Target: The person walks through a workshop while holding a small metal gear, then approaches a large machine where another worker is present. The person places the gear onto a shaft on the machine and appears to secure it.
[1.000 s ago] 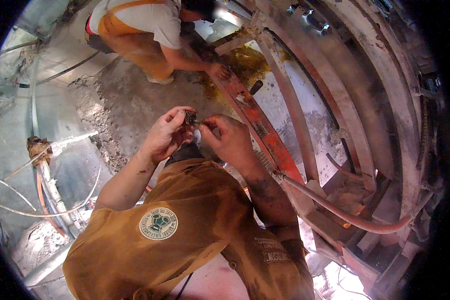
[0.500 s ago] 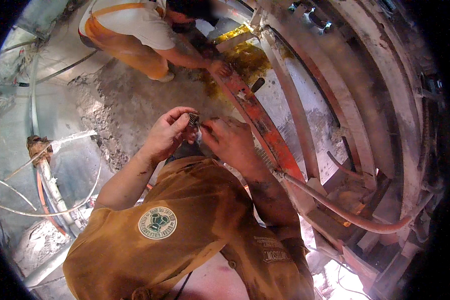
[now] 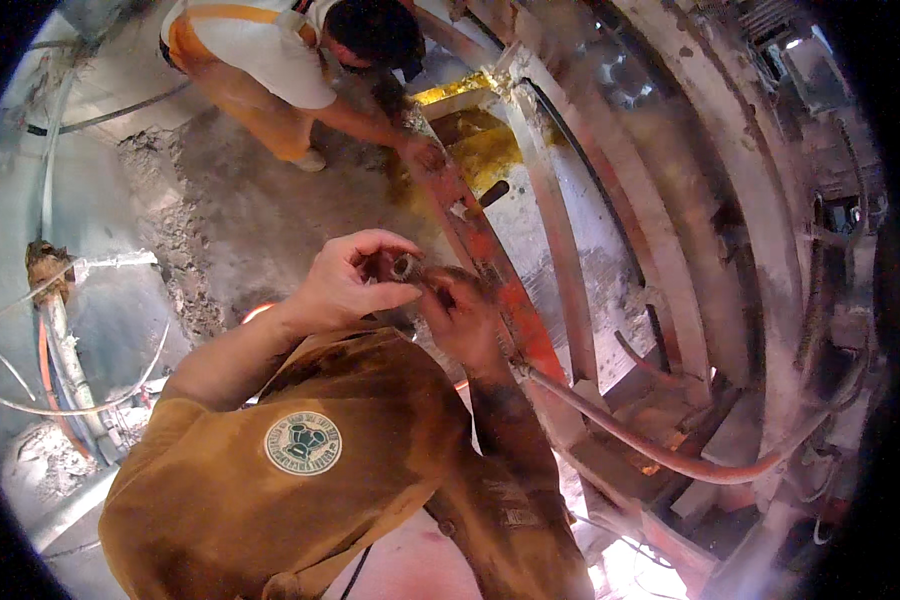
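Note:
My left hand (image 3: pixel 355 275) pinches a small grey metal piece (image 3: pixel 404 266) between thumb and fingers, in front of my chest. A round hole shows in the end turned up toward me. Close beside it, my right hand (image 3: pixel 462 315) is closed, its fingers curled in against the piece's right side. Whatever lies between those right fingertips is hidden and dim. Both hands are above the dusty ground, just beyond the front of my brown shirt (image 3: pixel 370 400).
Another person (image 3: pixel 260 70) bends at the far side, a hand (image 3: pixel 425 155) on a long red metal beam (image 3: pixel 485 250). Curved steel ribs (image 3: pixel 670 180) rise at right. A hose (image 3: pixel 660 460) crosses the lower right; pipes and cables (image 3: pixel 65 340) run at left.
My left hand has turned, so the metal piece shows its holed end instead of its ridged side. My right hand has dropped slightly. The view has shifted a little.

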`<state>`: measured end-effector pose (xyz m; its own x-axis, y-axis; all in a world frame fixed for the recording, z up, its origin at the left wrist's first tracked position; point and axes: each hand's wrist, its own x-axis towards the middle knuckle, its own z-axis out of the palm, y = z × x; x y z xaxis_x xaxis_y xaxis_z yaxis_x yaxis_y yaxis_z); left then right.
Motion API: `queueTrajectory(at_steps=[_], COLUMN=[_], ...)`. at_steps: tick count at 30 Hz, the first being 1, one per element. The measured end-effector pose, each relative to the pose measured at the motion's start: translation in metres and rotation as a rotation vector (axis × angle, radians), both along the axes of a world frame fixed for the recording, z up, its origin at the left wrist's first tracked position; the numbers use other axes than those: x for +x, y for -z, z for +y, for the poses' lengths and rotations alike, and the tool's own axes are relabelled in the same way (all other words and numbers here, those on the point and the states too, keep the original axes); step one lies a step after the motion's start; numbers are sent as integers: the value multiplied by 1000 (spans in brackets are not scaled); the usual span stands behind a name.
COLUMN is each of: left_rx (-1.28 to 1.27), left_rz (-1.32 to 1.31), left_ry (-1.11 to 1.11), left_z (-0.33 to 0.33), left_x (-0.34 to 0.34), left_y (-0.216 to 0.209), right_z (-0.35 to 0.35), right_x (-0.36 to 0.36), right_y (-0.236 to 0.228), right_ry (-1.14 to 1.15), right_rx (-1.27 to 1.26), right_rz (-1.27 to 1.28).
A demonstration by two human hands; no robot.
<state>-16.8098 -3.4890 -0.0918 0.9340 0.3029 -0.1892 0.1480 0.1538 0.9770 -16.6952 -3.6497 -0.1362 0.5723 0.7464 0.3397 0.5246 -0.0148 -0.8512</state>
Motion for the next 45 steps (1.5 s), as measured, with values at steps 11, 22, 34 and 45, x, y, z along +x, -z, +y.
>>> queueTrajectory(at_steps=[11, 22, 34, 45], left_rx=[186, 89, 349, 570], left_rz=[-174, -225, -259, -390], left_ry=[123, 188, 55, -60], left_z=[-3, -6, 4, 25], left_x=[5, -3, -36, -88], left_y=[-6, -13, -25, -38], right_z=[-14, -20, 3, 38], right_x=[-7, -26, -49, -77], right_y=[-12, -10, -6, -9], right_ry=[23, 55, -14, -221], right_rx=[-33, 3, -16, 30], right_rz=[124, 118, 257, 595])
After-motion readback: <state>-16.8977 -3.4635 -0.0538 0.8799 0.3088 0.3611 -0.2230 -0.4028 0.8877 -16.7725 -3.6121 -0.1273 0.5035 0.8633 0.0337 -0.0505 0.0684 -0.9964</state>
